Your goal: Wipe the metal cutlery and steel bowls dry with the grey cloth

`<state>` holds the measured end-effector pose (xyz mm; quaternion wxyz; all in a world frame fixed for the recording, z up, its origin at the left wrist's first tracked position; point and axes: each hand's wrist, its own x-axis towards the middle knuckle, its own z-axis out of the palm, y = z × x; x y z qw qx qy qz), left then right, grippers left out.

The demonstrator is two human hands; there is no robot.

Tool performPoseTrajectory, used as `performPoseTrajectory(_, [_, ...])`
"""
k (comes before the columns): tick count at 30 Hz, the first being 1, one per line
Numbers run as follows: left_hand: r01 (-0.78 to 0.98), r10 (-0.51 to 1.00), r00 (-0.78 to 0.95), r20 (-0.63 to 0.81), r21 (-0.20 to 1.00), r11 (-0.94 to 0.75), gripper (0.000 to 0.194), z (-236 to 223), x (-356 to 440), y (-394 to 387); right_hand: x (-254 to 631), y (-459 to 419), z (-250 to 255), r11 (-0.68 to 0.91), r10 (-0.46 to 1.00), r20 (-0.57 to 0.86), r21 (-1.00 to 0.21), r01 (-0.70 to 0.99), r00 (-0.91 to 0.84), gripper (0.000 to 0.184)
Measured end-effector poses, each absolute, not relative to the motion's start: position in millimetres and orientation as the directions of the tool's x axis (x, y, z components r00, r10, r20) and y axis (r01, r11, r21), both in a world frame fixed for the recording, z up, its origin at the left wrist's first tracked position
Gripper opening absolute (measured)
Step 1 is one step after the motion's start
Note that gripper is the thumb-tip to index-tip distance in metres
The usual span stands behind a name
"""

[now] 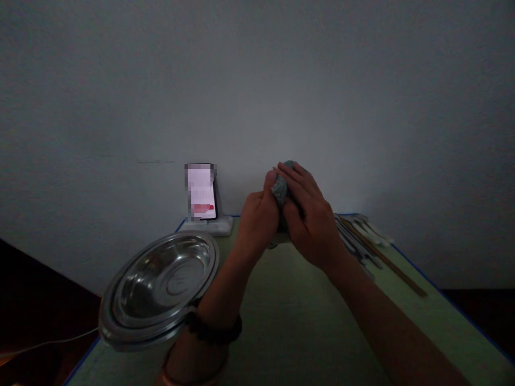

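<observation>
Both hands are raised together over the far middle of the table. A bunched grey-green cloth (279,190) is between them. My left hand (259,214) closes around its left side, thumb upward. From the right, my right hand (309,214) presses over the cloth with its fingers bent across the top. Whether anything is wrapped inside the cloth is hidden by the fingers. Just below the hands shows a small pale edge of something I cannot make out.
Stacked steel basins (159,284) stand left of my left forearm. Behind them a lit phone (201,190) leans upright on a pale block (219,226). Several metal utensils (354,244) and brown chopsticks (386,260) lie at the right. The wall (257,96) borders the table's far edge.
</observation>
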<state>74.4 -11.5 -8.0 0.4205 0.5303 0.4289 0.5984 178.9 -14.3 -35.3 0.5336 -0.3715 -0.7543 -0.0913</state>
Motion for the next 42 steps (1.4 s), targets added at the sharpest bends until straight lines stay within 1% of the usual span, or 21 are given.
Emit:
performPoseTrajectory(2, [0.167,0.954,0.025,0.298,0.940,-0.298,0.046,-6.7,69.6,-10.0,185.1,-11.4,-32.6,0.742,0.507,0.844,-0.323,0.587,-0.175,0.040])
performPoseTrajectory(4, [0.280,0.952,0.118,0.282,0.910,-0.305,0.056,-7.4,65.2,-8.0,193.3,-9.6,-28.5,0.749,0.552,0.815,-0.390,0.536,-0.177,0.037])
performPoseTrajectory(5, [0.297,0.949,0.153,0.274,0.904,-0.309,0.058,-8.3,63.4,-7.0,198.2,-9.6,-25.8,0.739,0.569,0.808,-0.423,0.524,-0.150,0.035])
performPoseTrajectory(7, [0.307,0.938,0.211,0.274,0.893,-0.330,0.059,-10.4,61.1,-4.9,208.6,-12.2,-18.9,0.711,0.570,0.821,-0.478,0.515,-0.026,0.032])
performPoseTrajectory(9, [0.337,0.930,0.238,0.281,0.874,-0.350,0.059,-12.3,60.4,-3.3,217.2,-18.3,-10.4,0.704,0.508,0.851,-0.501,0.504,0.137,0.029])
performPoseTrajectory(11, [0.385,0.924,0.238,0.300,0.844,-0.374,0.059,-12.7,60.7,-3.2,220.5,-26.0,-2.8,0.717,0.425,0.869,-0.494,0.491,0.254,0.028])
performPoseTrajectory(13, [0.379,0.915,0.225,0.336,0.834,-0.400,0.058,-11.4,60.9,-5.0,217.1,-31.4,0.5,0.728,0.409,0.876,-0.483,0.487,0.257,0.027])
performPoseTrajectory(14, [0.344,0.910,0.214,0.355,0.844,-0.411,0.057,-10.4,60.7,-6.4,213.3,-32.1,0.0,0.731,0.436,0.872,-0.487,0.479,0.222,0.027])
performPoseTrajectory(15, [0.291,0.906,0.198,0.374,0.860,-0.419,0.055,-9.3,60.0,-7.9,208.7,-31.3,-2.0,0.734,0.484,0.863,-0.491,0.469,0.146,0.027])
performPoseTrajectory(16, [0.230,0.904,0.181,0.387,0.877,-0.422,0.053,-8.3,58.8,-9.2,203.9,-29.3,-4.8,0.732,0.540,0.838,-0.514,0.448,0.077,0.031])
performPoseTrajectory(19, [0.065,0.914,0.118,0.387,0.916,-0.396,0.047,-6.4,53.3,-11.0,193.8,-20.0,-14.1,0.710,0.652,0.759,-0.606,0.359,-0.009,0.028])
performPoseTrajectory(21, [-0.032,0.927,0.091,0.364,0.931,-0.363,0.045,-5.4,50.0,-10.7,193.4,-14.7,-17.2,0.684,0.701,0.714,-0.673,0.282,0.003,0.029])
performPoseTrajectory(24, [-0.215,0.944,0.030,0.329,0.924,-0.315,0.042,-1.9,47.9,-10.0,199.7,-8.4,-18.6,0.660,0.729,0.677,-0.733,0.163,0.096,0.029])
performPoseTrajectory(27, [-0.433,0.959,-0.055,0.279,0.858,-0.275,0.034,3.6,48.7,-8.9,203.9,-2.4,-21.7,0.634,0.761,0.636,-0.771,0.060,0.129,0.029])
performPoseTrajectory(29, [-0.553,0.964,-0.073,0.255,0.794,-0.252,0.030,6.2,49.9,-6.6,201.7,0.6,-25.4,0.610,0.780,0.607,-0.792,0.030,0.150,0.032])
performPoseTrajectory(31, [-0.641,0.968,-0.087,0.234,0.730,-0.235,0.030,6.6,51.6,-3.0,195.7,2.2,-29.9,0.605,0.769,0.604,-0.794,0.068,0.208,0.034])
performPoseTrajectory(35, [-0.766,0.986,-0.134,0.099,0.621,-0.167,0.029,3.2,57.7,2.4,181.0,4.2,-41.5,0.600,0.687,0.662,-0.750,0.279,0.301,0.040])
performPoseTrajectory(38, [-0.794,0.979,-0.203,0.034,0.579,-0.185,0.031,0.9,64.3,1.7,171.8,5.2,-51.3,0.607,0.602,0.746,-0.659,0.445,0.283,0.044])
performPoseTrajectory(40, [-0.803,0.967,-0.251,0.043,0.549,-0.232,0.033,0.5,69.0,-0.6,166.0,3.5,-56.0,0.625,0.543,0.803,-0.581,0.521,0.244,0.046])
performPoseTrajectory(42, [-0.824,0.965,-0.257,0.058,0.508,-0.250,0.037,1.0,73.2,-3.5,160.1,-0.5,-58.9,0.643,0.507,0.838,-0.524,0.559,0.203,0.048])
